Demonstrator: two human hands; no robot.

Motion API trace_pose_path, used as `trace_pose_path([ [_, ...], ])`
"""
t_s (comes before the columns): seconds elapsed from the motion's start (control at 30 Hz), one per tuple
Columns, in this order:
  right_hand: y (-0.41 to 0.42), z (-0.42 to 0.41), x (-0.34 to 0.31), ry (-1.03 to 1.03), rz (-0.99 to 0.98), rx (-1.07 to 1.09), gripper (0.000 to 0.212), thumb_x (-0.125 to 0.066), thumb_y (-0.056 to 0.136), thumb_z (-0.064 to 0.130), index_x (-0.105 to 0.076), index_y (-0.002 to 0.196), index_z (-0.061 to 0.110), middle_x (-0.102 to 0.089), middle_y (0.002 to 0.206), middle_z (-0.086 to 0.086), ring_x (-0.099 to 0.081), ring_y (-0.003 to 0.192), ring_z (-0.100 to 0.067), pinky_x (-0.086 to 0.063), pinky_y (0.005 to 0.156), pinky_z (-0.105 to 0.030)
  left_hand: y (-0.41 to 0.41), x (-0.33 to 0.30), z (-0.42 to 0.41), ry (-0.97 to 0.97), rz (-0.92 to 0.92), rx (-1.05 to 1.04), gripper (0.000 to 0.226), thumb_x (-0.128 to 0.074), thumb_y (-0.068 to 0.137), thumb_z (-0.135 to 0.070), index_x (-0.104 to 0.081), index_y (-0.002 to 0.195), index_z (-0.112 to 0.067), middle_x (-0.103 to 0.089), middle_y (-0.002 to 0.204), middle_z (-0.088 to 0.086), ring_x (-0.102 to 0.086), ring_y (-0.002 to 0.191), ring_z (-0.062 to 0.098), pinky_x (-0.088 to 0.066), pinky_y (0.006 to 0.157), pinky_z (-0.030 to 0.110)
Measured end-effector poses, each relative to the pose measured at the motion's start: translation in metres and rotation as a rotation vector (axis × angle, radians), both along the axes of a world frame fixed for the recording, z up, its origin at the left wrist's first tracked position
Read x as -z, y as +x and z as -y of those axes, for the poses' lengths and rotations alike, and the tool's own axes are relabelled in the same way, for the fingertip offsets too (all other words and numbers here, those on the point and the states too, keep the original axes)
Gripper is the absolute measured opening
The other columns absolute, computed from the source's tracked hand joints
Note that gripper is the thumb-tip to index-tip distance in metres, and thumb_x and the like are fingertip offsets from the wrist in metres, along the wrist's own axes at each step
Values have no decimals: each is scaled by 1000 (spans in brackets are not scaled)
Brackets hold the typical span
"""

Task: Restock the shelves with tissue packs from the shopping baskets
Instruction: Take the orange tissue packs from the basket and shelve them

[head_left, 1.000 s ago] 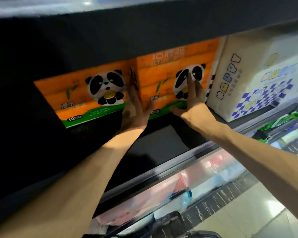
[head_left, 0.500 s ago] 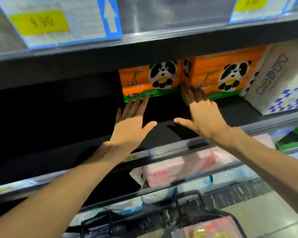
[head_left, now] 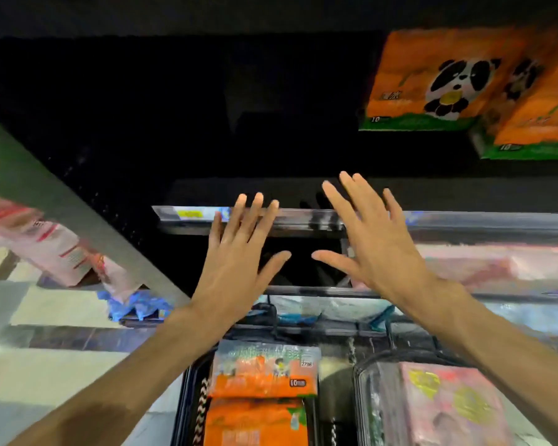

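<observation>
Two orange panda tissue packs stand at the back right of the dark shelf, one [head_left: 432, 82] to the left of the other [head_left: 541, 117]. My left hand [head_left: 236, 255] and my right hand [head_left: 380, 249] hover side by side in front of the shelf's front rail [head_left: 303, 218], palms down, fingers spread, holding nothing. Below them a black shopping basket [head_left: 182, 397] holds orange tissue packs [head_left: 261, 371]. A second basket [head_left: 363, 397] to its right holds a pink tissue pack [head_left: 448, 410].
Pink packs [head_left: 484, 265] fill the lower shelf on the right. To the left, a grey shelf end panel [head_left: 62, 201] runs diagonally, with pink packs [head_left: 45, 239] and blue packs [head_left: 132, 305] behind it. Pale floor tiles [head_left: 45, 365] lie at the lower left.
Both hands have let go of the panda packs and drawn back from the shelf to its front edge. My view has dropped, bringing the two baskets into sight.
</observation>
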State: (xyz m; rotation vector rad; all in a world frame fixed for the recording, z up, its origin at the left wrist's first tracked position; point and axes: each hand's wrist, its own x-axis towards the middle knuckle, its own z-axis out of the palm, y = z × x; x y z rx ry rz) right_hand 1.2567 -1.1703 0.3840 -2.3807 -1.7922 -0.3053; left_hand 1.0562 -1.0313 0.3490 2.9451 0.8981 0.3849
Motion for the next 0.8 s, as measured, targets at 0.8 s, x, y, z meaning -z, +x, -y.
trace_pose_path([
  [0.8,-216,153,275,-674,-710,329,107,-60,87,71,4,162,30,-33,158,-2,-35,147,-25,-36,119,-51,-271,260,150,-848,-409,-348,109,-8,75,-96,16,161,-33,1,171,-6,-2,158,19,-18,127,48],
])
